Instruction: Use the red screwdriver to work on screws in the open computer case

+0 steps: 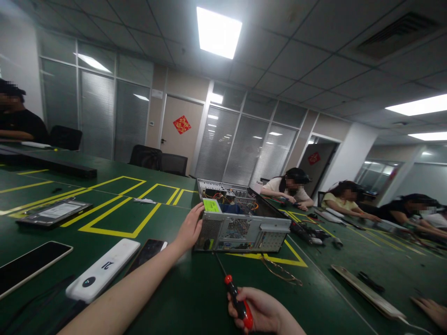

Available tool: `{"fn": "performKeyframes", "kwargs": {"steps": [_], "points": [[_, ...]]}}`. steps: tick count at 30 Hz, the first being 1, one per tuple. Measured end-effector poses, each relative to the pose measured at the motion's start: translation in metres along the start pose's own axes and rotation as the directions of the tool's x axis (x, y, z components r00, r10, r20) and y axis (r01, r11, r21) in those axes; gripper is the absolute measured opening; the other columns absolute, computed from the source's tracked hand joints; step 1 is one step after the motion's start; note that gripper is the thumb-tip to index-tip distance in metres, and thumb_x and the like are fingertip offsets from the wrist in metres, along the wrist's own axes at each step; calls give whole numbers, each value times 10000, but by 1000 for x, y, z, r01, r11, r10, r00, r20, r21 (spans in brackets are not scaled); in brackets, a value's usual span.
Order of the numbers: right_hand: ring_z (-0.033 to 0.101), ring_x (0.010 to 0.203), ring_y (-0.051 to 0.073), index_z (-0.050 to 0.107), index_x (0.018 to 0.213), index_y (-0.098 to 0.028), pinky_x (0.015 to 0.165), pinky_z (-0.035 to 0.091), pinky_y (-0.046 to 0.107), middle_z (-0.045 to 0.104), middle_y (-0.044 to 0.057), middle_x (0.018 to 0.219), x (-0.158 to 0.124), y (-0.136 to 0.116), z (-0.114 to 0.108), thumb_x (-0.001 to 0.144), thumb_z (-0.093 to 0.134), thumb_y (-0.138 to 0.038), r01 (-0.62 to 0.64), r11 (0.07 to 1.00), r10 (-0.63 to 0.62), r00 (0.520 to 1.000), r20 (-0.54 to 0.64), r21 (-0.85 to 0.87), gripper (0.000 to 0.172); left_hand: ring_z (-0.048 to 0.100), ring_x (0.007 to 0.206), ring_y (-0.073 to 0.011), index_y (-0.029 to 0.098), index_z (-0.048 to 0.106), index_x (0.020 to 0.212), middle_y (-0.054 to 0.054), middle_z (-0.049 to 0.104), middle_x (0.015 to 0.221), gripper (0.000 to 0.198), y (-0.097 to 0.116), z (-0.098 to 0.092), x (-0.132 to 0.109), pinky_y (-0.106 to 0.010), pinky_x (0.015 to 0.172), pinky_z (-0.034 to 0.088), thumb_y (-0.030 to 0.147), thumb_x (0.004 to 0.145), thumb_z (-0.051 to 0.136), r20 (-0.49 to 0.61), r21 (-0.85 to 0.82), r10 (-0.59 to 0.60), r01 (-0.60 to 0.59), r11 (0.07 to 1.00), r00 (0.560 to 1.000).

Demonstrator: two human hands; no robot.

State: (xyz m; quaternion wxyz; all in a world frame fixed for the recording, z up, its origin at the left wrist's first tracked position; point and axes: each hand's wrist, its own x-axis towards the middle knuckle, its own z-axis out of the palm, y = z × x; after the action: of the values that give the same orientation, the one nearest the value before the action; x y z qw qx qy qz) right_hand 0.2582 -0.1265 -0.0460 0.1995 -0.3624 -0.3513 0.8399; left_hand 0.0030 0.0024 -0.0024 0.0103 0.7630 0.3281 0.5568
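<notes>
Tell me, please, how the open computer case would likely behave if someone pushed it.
The computer case would probably stay stiff, given its metal-looking panels. Lying broad and low on the table, it seems likelier to slide than tip. The thin wires inside look floppy and might shift.

The screwdriver (232, 289) is red and black, the computer case (252, 229) grey, tabletop (195, 300) green.

Open tabletop (310, 293) right of lower centre, between right hand (260, 307) and beige slab (368, 291). Computer case (240, 230) blocks mid-frame; left forearm (139, 288), white device (104, 270) and dark phone (148, 251) crowd lower left.
</notes>
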Motion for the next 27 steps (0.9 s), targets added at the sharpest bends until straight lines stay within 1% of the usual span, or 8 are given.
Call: {"fn": "performKeyframes", "kwargs": {"steps": [5, 10, 15, 21, 24, 27], "points": [[585, 527, 124, 487, 909, -162, 500, 362, 231, 611, 9, 680, 1, 0, -1, 688, 467, -269, -7, 1000, 7, 1000, -3, -13, 247, 306, 1326, -202, 193, 302, 1347, -105, 343, 1409, 429, 0, 0, 0, -428, 1100, 275, 233, 919, 301, -6, -2, 6, -6, 1000, 1000], [585, 519, 124, 491, 887, -161, 504, 368, 236, 616, 8, 671, 2, -1, -2, 678, 472, -267, -42, 999, 42, 999, -8, -13, 235, 309, 1324, -201, 195, 295, 1350, -103, 337, 1412, 432, -2, 1, 0, -438, 1099, 273, 240, 921, 299, -6, -8, 3, -3, 1000, 1000], [593, 532, 128, 487, 907, -168, 515, 383, 243, 622, 11, 686, 2, -1, 1, 679, 507, -254, -17, 999, 16, 1000, -25, -43, 245, 315, 1320, -197, 194, 305, 1341, -101, 349, 1404, 422, 0, 0, 1, -425, 1096, 285, 240, 922, 295, -11, 7, 9, -9, 1000, 1000], [604, 546, 133, 497, 941, -159, 526, 406, 253, 626, 17, 697, 1, -2, 3, 702, 543, -270, 7, 999, -8, 1000, -17, -41, 267, 312, 1322, -202, 199, 290, 1347, -101, 347, 1405, 426, 0, 0, 0, -435, 1099, 280, 237, 923, 296, -6, 24, 4, -4, 1000, 1000], [613, 571, 136, 505, 980, -146, 529, 408, 254, 631, 28, 730, 2, -1, 8, 750, 572, -313, 44, 997, -48, 997, -65, -71, 292, 312, 1323, -202, 200, 290, 1349, -98, 340, 1412, 429, -1, 1, -1, -432, 1100, 279, 234, 921, 300, -2, 26, -4, 4, 1000, 1000], [594, 551, 122, 496, 1009, -150, 515, 393, 246, 629, 26, 720, 1, 1, 17, 794, 563, -363, 80, 993, -93, 984, -155, -88, 310, 316, 1321, -205, 202, 293, 1349, -97, 330, 1419, 429, -2, 1, -1, -434, 1096, 286, 236, 921, 302, 2, 25, -8, 8, 1000, 1000]]}}
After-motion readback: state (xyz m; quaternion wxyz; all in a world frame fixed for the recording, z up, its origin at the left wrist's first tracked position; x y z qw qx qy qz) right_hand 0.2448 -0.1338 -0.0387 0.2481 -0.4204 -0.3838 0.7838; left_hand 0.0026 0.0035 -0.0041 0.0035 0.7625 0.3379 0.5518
